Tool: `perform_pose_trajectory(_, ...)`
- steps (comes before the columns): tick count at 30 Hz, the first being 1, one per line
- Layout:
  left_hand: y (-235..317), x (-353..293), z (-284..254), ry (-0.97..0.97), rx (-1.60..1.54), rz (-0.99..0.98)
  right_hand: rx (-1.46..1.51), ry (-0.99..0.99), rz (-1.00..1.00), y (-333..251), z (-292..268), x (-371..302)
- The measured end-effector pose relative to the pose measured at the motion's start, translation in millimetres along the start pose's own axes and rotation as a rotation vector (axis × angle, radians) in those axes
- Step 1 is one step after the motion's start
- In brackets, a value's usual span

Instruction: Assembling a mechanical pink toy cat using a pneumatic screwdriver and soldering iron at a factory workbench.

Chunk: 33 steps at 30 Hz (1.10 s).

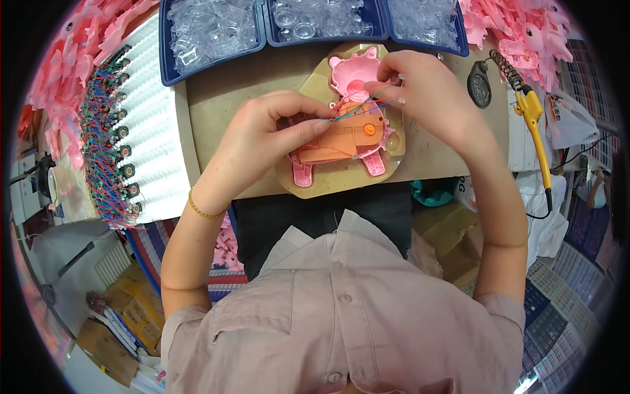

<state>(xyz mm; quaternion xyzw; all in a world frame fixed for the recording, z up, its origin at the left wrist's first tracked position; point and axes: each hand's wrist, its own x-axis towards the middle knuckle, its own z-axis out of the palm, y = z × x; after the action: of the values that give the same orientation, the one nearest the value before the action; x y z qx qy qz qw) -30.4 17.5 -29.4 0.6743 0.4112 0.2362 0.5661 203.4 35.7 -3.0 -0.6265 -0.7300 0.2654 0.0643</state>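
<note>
A pink animal-shaped plastic toy shell (303, 172) lies with its hollow side up in a tan holder (312, 189). An orange plastic box with a small round knob (348, 139) fills the body of the shell. Thin red, green and blue wires (357, 110) run across the shell between my hands. My left hand (279, 128) is over the shell's left side, thumb and forefinger pinched on the wires. My right hand (426, 92) is above the head end, its fingers bent together at the other end of the wires; the fingertips are partly hidden.
Blue bins (262, 39) of clear plastic parts line the back. At left, a white ridged tray (154, 138) holds wired round parts (108, 141). Pink shells (531, 33) are heaped in both far corners. A yellow soldering iron (533, 118) with a coiled cord hangs at right, near a dark round disc (480, 85).
</note>
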Motion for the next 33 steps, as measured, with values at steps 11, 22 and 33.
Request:
perform_pose_trajectory(11,-9.5,-2.0,2.8,0.133,-0.177,-0.094,-0.054,0.062,-0.206,-0.5,1.7,-29.3)
perform_pose_trajectory(22,-19.5,1.5,1.9,0.143,-0.331,-0.097,-0.119,0.110,-0.510,14.3,15.3,8.0)
perform_pose_trajectory(33,-17.9,2.0,-2.3,0.099,-0.338,-0.157,-0.133,-0.187,-0.414,1.1,-0.1,18.9)
